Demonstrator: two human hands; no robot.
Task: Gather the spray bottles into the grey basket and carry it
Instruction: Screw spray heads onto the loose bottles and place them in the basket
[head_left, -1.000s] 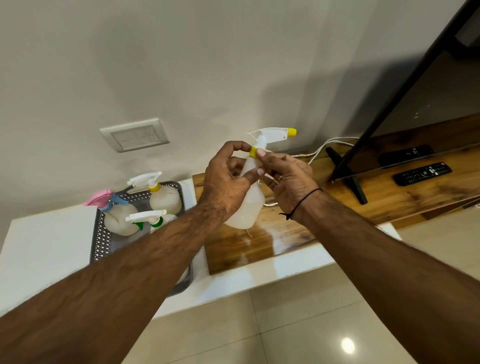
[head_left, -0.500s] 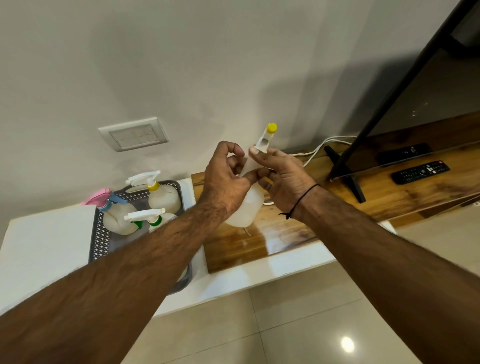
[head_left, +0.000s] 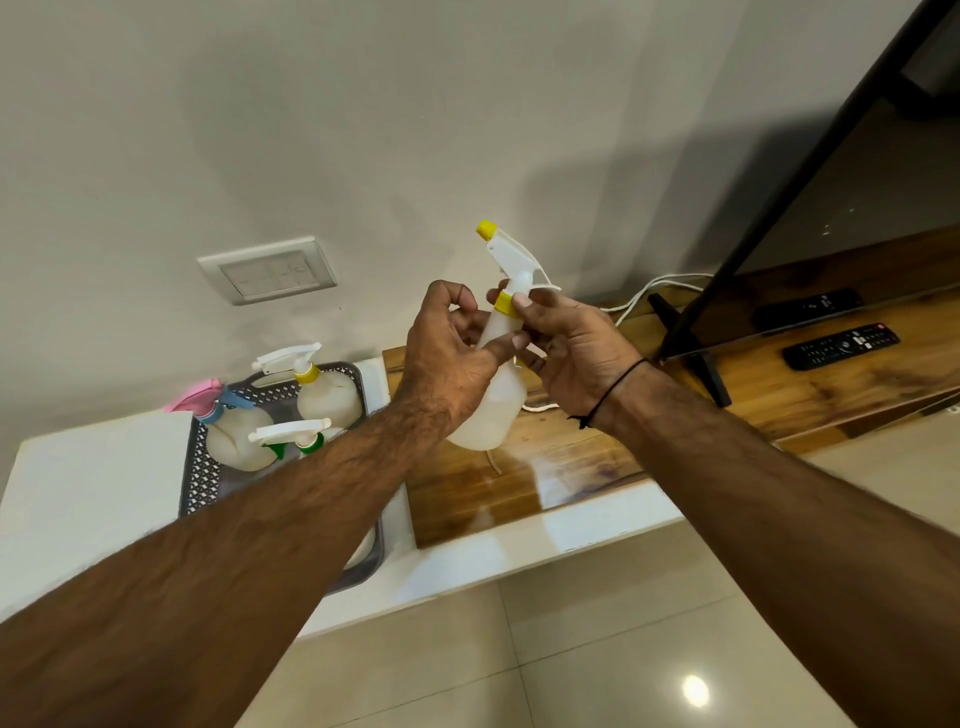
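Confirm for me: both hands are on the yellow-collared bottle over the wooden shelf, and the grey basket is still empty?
Not empty. The head view shows spray bottles already in the grey basket. The rest holds: the left hand and right hand hold the yellow-collared bottle over the wooden shelf.

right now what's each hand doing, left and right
Left hand: closed around the spray bottle body.
Right hand: fingers pinching the bottle's yellow collar.

the spray bottle (head_left: 496, 395) between the hands is cloudy white with a white trigger head and a yellow nozzle tip and collar. left of the left hand (head_left: 447, 358), the grey basket (head_left: 208, 478) has a lattice pattern of small holes; its bottles show yellow, green, and pink-and-blue tops. under the hands the shelf (head_left: 571, 467) is brown woodgrain. a black cord circles the right wrist.
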